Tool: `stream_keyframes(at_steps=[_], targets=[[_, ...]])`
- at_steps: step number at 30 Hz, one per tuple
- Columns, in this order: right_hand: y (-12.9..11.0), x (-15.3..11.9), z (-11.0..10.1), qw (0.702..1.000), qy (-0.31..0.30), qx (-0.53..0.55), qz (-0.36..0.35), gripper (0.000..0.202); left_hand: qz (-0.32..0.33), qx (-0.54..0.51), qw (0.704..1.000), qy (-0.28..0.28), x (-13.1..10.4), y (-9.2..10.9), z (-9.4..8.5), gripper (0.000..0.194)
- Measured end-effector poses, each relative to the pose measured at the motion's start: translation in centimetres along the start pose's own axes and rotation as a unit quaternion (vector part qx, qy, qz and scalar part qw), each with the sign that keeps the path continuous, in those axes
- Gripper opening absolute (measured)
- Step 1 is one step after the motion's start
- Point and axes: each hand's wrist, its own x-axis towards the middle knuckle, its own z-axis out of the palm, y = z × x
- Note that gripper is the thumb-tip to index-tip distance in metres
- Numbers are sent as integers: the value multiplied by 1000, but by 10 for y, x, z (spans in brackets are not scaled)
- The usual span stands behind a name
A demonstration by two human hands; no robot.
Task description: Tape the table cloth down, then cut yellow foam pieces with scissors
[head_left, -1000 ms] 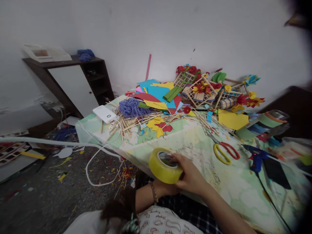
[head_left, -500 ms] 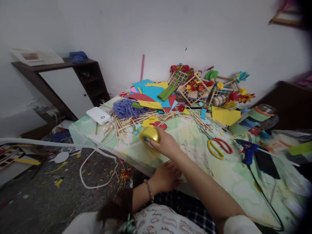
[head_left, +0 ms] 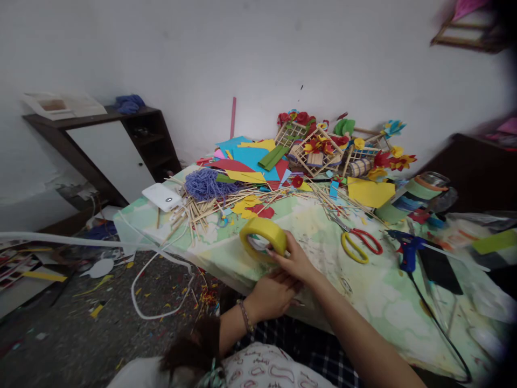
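A wide roll of yellow tape (head_left: 263, 231) is tilted above the table's front edge, its hollow core showing. My right hand (head_left: 291, 257) grips the roll's right side, thumb inside the core and fingers on the outside. Just below, my left hand (head_left: 271, 295) lies at the table edge with its fingers pointing right, partly behind my right hand. I see its fingers stretched out and nothing in them. Yellow paper scraps (head_left: 245, 206) and a red paper piece (head_left: 262, 210) lie just beyond the tape.
Scissors (head_left: 359, 242) and a blue glue gun (head_left: 409, 253) lie to the right. Wooden sticks (head_left: 201, 213), purple yarn (head_left: 210, 184) and a white device (head_left: 162, 197) occupy the left. Stick frames with paper flowers (head_left: 317, 151) stand at the back. A white cable (head_left: 135, 291) hangs over the left edge.
My right hand has moved the tape roll right and toward me, turning it so its hollow core shows more. My left hand has stayed near the table edge.
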Motion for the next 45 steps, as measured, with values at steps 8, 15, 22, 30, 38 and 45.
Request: stream_keyframes(at_steps=[8, 15, 22, 30, 38, 45], targets=[[-1, -16, -19, 987, 79, 115, 80, 48, 82, 37, 993, 80, -10, -8, 19, 35], [-72, 47, 14, 923, 165, 347, 2, 45, 69, 26, 995, 61, -7, -4, 13, 27], [-86, 53, 41, 938, 160, 308, -28, 48, 44, 18, 999, 13, 0, -1, 9, 21], [-60, 31, 38, 994, -14, -20, 104, 51, 28, -20, 999, 17, 2, 2, 0, 20], [-69, 52, 47, 988, -48, 7, -149, 50, 35, -20, 999, 35, 0, 0, 10, 24], [-76, 61, 65, 942, -134, -206, -229, 49, -26, 25, 998, 59, -5, 1, 16, 38]])
